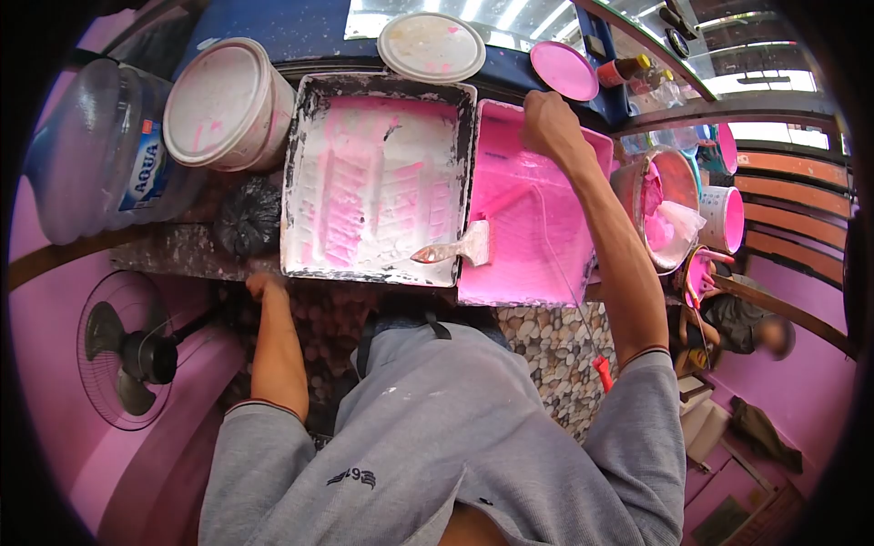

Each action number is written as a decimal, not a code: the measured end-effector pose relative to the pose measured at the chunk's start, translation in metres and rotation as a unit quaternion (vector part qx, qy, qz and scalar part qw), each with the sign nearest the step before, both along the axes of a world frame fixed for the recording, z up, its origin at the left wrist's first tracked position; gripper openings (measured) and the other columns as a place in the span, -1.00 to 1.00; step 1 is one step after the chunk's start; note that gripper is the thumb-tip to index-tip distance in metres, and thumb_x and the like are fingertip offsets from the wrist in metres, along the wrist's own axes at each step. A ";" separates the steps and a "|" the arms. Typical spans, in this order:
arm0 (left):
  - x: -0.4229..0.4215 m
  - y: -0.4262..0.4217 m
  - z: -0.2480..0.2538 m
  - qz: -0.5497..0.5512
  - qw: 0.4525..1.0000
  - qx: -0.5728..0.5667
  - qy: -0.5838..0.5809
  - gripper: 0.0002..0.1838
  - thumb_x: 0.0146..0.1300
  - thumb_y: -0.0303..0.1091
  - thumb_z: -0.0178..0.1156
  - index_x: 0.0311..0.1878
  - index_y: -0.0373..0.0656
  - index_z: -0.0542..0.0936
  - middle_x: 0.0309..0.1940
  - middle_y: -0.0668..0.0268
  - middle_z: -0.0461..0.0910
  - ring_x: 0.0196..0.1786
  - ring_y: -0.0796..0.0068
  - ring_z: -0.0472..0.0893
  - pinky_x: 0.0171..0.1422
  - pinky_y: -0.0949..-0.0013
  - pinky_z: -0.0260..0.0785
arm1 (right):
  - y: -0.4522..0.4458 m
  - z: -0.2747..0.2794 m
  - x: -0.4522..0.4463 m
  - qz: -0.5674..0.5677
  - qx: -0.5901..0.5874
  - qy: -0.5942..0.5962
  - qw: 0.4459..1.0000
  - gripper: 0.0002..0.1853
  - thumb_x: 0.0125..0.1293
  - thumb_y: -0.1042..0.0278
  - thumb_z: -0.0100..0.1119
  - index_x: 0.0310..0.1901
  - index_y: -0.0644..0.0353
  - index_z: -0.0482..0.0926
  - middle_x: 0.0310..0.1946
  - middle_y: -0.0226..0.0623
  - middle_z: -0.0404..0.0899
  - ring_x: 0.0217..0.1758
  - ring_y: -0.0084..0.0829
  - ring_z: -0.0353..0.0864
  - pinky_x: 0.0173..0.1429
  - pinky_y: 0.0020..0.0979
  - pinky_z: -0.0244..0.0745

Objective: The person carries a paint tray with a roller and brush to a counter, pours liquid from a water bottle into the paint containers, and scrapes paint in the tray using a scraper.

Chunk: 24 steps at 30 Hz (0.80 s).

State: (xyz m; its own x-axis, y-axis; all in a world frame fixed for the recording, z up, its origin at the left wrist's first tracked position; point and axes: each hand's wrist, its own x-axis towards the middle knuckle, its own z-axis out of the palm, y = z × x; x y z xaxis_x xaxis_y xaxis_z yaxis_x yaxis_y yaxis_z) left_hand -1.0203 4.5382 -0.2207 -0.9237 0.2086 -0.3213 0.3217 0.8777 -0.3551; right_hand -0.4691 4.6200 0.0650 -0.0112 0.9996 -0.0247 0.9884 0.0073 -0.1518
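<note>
My right hand [552, 126] is closed at the far rim of a paint tray [583, 168] coated in pink; its fingertips are partly hidden. Inside that tray lies the bent wire of a paint roller, its red handle [603, 373] hanging past the front edge. A paintbrush [442, 253] with a pink-smeared head rests across the border between the pink tray and a larger black-rimmed tray [364, 182] with white and pink paint. My left hand [267, 287] is closed at the table's front edge, below a black plastic bag [248, 218]; what it grips is hidden.
A lidded white bucket [223, 105] and a large water bottle [109, 155] stand left. Behind the trays lie a white lid [431, 47] and a pink lid [564, 71]. Paint buckets [724, 218] stand right, with another person [728, 323] beyond. A fan [127, 350] is at lower left.
</note>
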 end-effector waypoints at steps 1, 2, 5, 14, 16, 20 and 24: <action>-0.003 0.000 -0.004 0.005 1.000 -0.005 0.001 -0.90 -0.11 -0.35 0.36 -0.45 0.00 0.65 -0.44 0.43 0.65 -0.36 0.47 0.66 -0.33 0.32 0.55 | 0.002 -0.002 -0.002 0.009 0.013 0.009 1.000 -0.83 -0.01 0.47 0.01 -0.38 0.37 0.50 -0.36 0.16 0.52 -0.27 0.12 0.54 -0.17 -0.07 0.47; -0.004 0.001 -0.005 0.010 1.000 -0.009 0.002 -0.90 -0.11 -0.35 0.36 -0.45 0.00 0.65 -0.44 0.43 0.65 -0.36 0.47 0.66 -0.34 0.32 0.55 | 0.003 -0.002 -0.005 0.018 0.026 0.018 0.999 -0.82 -0.03 0.46 0.04 -0.38 0.37 0.50 -0.36 0.16 0.52 -0.26 0.12 0.54 -0.16 -0.08 0.48; -0.007 -0.001 -0.009 -0.033 0.999 -0.022 -0.012 -0.90 -0.11 -0.34 0.36 -0.45 0.00 0.65 -0.45 0.43 0.64 -0.37 0.48 0.65 -0.34 0.33 0.54 | 0.004 0.000 -0.006 0.023 0.033 0.073 0.997 -0.78 -0.08 0.43 0.11 -0.38 0.37 0.50 -0.36 0.16 0.51 -0.26 0.14 0.54 -0.16 -0.07 0.48; -0.042 0.001 -0.045 -0.321 0.903 -0.287 -0.004 -0.70 -0.06 -0.06 0.32 -0.19 0.23 0.66 -0.16 0.55 0.61 -0.13 0.56 0.60 -0.18 0.33 0.52 | -0.001 0.001 0.024 -0.045 -0.015 0.114 0.992 -0.84 -0.18 0.38 0.16 -0.58 0.31 0.59 -0.52 0.08 0.56 -0.36 0.00 0.59 -0.17 -0.19 0.52; -0.067 0.003 -0.078 -0.316 0.901 -0.296 -0.004 -0.69 -0.05 -0.04 0.30 -0.18 0.23 0.66 -0.15 0.56 0.61 -0.13 0.57 0.60 -0.18 0.35 0.51 | -0.004 0.008 0.034 -0.043 -0.001 0.115 0.992 -0.83 -0.19 0.37 0.17 -0.58 0.32 0.59 -0.52 0.08 0.56 -0.38 0.00 0.59 -0.19 -0.20 0.52; -0.091 0.009 -0.112 -0.316 0.897 -0.310 0.000 -0.68 -0.02 0.00 0.28 -0.16 0.23 0.66 -0.15 0.58 0.61 -0.13 0.59 0.59 -0.20 0.37 0.51 | -0.004 0.004 0.034 -0.018 0.013 0.183 0.983 -0.76 -0.18 0.27 0.27 -0.54 0.29 0.63 -0.57 0.01 0.56 -0.45 -0.10 0.60 -0.25 -0.26 0.51; -0.068 0.006 -0.080 -0.211 0.954 -0.213 -0.010 -0.70 -0.03 -0.01 0.28 -0.19 0.18 0.66 -0.13 0.57 0.59 -0.12 0.60 0.59 -0.21 0.40 0.51 | -0.010 -0.014 0.047 -0.044 -0.013 0.213 0.976 -0.73 -0.17 0.20 0.32 -0.51 0.26 0.64 -0.59 -0.06 0.57 -0.48 -0.22 0.61 -0.28 -0.32 0.51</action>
